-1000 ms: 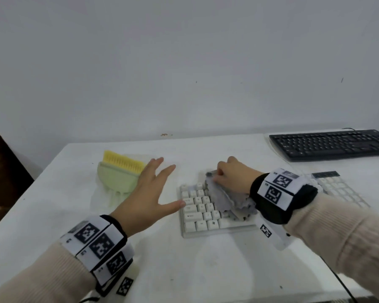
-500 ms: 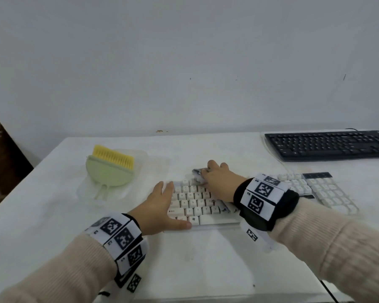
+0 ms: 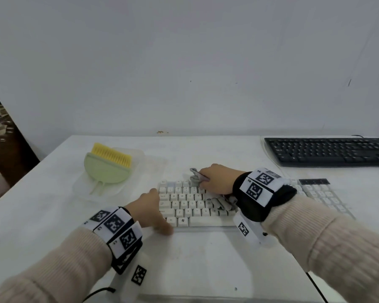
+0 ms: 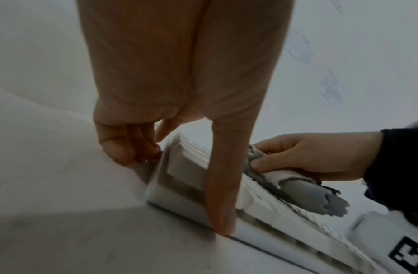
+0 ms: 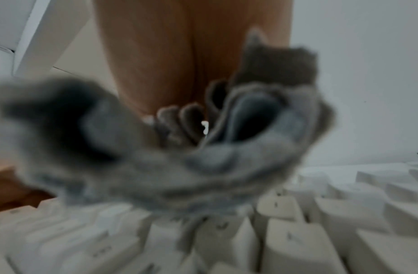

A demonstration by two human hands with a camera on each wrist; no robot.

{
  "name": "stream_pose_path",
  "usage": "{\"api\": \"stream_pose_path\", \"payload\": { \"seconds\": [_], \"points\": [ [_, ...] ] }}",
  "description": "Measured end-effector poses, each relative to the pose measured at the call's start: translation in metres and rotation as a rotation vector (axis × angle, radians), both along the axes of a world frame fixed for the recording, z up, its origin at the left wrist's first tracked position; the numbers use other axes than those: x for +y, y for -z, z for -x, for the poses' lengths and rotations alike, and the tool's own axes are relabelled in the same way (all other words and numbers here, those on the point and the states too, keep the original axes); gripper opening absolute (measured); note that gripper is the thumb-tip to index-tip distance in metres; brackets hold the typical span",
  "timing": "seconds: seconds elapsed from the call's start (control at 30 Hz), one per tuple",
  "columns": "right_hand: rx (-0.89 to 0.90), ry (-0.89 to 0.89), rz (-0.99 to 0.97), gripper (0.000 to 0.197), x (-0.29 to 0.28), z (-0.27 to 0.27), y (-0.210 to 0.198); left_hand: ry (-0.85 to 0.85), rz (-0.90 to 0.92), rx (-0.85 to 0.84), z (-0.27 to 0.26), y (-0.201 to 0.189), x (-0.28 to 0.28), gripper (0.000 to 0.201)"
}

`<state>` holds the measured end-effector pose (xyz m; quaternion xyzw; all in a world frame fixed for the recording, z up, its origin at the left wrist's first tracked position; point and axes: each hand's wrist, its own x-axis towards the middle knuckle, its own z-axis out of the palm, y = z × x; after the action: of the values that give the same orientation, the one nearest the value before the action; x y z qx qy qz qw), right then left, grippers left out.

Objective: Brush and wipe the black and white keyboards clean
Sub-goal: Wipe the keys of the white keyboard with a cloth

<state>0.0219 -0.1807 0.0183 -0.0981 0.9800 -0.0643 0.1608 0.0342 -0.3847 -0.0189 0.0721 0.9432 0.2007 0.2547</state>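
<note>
- White keyboard [image 3: 193, 204] lies on the counter [image 3: 206, 259], long axis left-to-right across the person; right end is hidden under the right forearm.
- Right hand [image 3: 219, 180] is clamped on a bunched grey cloth [image 3: 195, 176]: fingers curled round it, pressed onto the back key rows left of centre. A loose tail of cloth trails over the middle keys under the wrist.
- Left hand [image 3: 149, 208] braces the keyboard's left end: thumb down against the front edge, fingers curled at the left side wall, as seen from the left wrist view. Grip judged closed on the housing, holding it against sliding.
- Key relation: unwiped keys lie mostly to the right of and nearer than the cloth, so the next strokes likely run along the long axis; the right hand is the nearer one.
- Black keyboard [image 3: 328, 150] sits at the back right, well apart, untouched; the right hand is nearer to it.
- Yellow-bristled green brush [image 3: 106, 166] rests in a clear shallow tray [image 3: 140, 158] at the back left; nothing else is seen in it.
- Step judged: wiping white keyboard, brush parked.
</note>
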Motion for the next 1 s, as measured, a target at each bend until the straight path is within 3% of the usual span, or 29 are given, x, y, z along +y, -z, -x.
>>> {"api": "stream_pose_path", "payload": {
  "seconds": [0.13, 0.3, 0.47, 0.6, 0.67, 0.77, 0.9, 1.0],
  "points": [
    [0.024, -0.051, -0.06, 0.036, 0.001, 0.001, -0.002, -0.001, -0.076, 0.025, 0.001, 0.004, -0.002, 0.115],
    [0.018, -0.076, -0.115, 0.036, -0.004, 0.009, -0.012, -0.021, -0.192, 0.036, 0.0, 0.007, -0.006, 0.117],
    [0.147, -0.138, -0.1, 0.043, -0.029, 0.022, -0.027, 0.002, -0.274, 0.064, -0.005, 0.01, -0.004, 0.096],
    [0.144, -0.144, -0.013, 0.023, -0.055, 0.034, -0.026, 0.053, -0.334, 0.164, -0.006, 0.014, -0.004, 0.089],
    [0.122, -0.149, -0.03, 0.027, -0.065, 0.039, -0.024, 0.084, -0.348, 0.196, -0.005, 0.016, -0.005, 0.09],
    [0.071, -0.16, -0.085, 0.026, -0.072, 0.044, -0.022, 0.12, -0.351, 0.238, -0.003, 0.018, -0.007, 0.102],
    [0.023, -0.136, -0.116, 0.017, -0.073, 0.047, -0.019, 0.123, -0.291, 0.227, 0.0, 0.024, -0.009, 0.135],
    [0.015, -0.112, -0.144, 0.025, -0.071, 0.047, -0.017, 0.11, -0.249, 0.231, 0.0, 0.026, -0.009, 0.14]
  ]
}}
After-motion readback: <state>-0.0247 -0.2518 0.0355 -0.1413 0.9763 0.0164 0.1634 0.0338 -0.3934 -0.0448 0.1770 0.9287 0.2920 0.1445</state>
